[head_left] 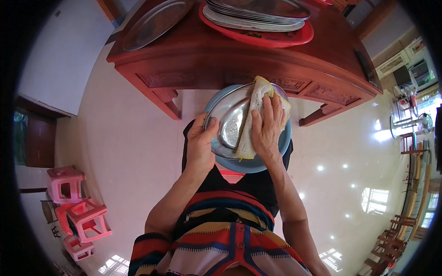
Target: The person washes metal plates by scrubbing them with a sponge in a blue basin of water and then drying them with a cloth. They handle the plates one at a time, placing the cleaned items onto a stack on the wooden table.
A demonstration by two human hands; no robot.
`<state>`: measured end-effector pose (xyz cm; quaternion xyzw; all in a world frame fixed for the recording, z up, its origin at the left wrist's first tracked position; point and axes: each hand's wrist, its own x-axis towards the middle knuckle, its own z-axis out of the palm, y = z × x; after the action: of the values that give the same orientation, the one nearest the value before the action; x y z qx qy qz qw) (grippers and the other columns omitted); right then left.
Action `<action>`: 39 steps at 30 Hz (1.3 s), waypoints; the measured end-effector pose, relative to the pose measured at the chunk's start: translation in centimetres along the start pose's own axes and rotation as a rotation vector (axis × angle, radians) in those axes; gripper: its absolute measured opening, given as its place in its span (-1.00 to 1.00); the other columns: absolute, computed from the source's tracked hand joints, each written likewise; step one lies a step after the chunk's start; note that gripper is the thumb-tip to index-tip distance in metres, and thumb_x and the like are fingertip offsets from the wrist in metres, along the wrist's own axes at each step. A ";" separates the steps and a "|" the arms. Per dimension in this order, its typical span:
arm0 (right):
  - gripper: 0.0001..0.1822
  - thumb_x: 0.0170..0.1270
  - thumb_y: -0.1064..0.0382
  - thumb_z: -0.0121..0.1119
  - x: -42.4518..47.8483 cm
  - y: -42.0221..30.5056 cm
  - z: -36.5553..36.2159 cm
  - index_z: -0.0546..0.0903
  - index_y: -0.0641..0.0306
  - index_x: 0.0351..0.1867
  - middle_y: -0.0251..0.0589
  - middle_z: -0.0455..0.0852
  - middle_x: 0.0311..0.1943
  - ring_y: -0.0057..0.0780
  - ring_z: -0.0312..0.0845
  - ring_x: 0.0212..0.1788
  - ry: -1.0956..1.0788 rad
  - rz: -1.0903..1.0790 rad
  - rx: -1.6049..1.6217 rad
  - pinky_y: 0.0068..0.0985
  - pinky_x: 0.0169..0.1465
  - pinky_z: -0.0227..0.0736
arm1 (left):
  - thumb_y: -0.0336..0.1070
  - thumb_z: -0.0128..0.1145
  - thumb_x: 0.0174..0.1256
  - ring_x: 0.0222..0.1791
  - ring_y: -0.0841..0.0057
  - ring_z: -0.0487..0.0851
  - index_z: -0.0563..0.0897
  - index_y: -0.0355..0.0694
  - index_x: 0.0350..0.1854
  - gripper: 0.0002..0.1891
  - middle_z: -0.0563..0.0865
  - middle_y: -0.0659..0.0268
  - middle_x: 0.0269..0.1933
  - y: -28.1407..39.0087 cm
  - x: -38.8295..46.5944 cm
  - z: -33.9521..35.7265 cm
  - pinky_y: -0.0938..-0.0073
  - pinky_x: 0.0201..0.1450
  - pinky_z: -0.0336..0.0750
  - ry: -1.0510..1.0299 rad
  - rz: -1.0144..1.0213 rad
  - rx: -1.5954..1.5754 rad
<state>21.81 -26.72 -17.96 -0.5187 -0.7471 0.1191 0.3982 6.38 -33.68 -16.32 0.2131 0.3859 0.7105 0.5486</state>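
A shiny metal plate [229,119] is held tilted over a blue-grey basin [241,167] that rests at my lap. My left hand [203,139] grips the plate's left rim, thumb on top and fingers partly hidden beneath. A cream cloth with yellow edging [249,138] lies across the plate's right part. My right hand [269,126] presses on that cloth with its fingers spread a little over it. The basin's contents are hidden by the plate.
Ahead stands a carved red-brown wooden table [207,62]. On it are a stack of metal plates [259,15] in a red tray [276,42] and more metal plates [157,26] at the left. Pink plastic stools [88,220] stand at the left, a fan [411,122] at the right.
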 end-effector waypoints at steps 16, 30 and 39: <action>-0.35 0.47 -0.10 -0.12 -0.2 4.8 -1.1 0.23 0.38 0.37 -0.12 0.43 0.20 -0.34 0.37 0.21 0.010 0.766 1.205 -0.46 0.26 0.23 | -0.34 0.19 0.26 -0.31 0.54 0.66 0.62 -0.25 -0.12 -0.81 0.70 0.26 -0.32 -0.9 -4.7 2.2 0.54 -0.27 0.53 -0.397 0.201 0.969; -0.24 -0.06 0.62 0.03 -6.6 13.8 1.6 0.31 0.21 0.31 -0.11 0.51 0.08 -0.16 0.49 0.11 0.109 1.063 1.483 -0.29 0.14 0.46 | -0.09 0.41 0.04 0.46 0.18 0.09 0.36 -0.11 0.30 -0.26 0.23 0.08 0.40 -1.5 -3.2 -0.5 0.17 0.45 0.01 -0.417 0.386 0.918; -0.35 0.07 0.53 0.02 -5.3 9.7 0.8 0.32 0.25 0.30 -0.12 0.52 0.08 -0.27 0.52 0.05 0.082 1.080 1.207 -0.36 0.12 0.46 | -0.60 0.17 0.09 0.11 0.37 0.54 0.33 -0.25 0.26 -0.39 0.53 0.21 0.11 -5.0 -3.0 -3.9 0.36 0.15 0.46 -0.117 -0.366 0.264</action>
<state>28.65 -26.93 -26.70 -0.5075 -0.1854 0.6585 0.5239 7.56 -37.19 -22.22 0.2505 0.4752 0.5289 0.6570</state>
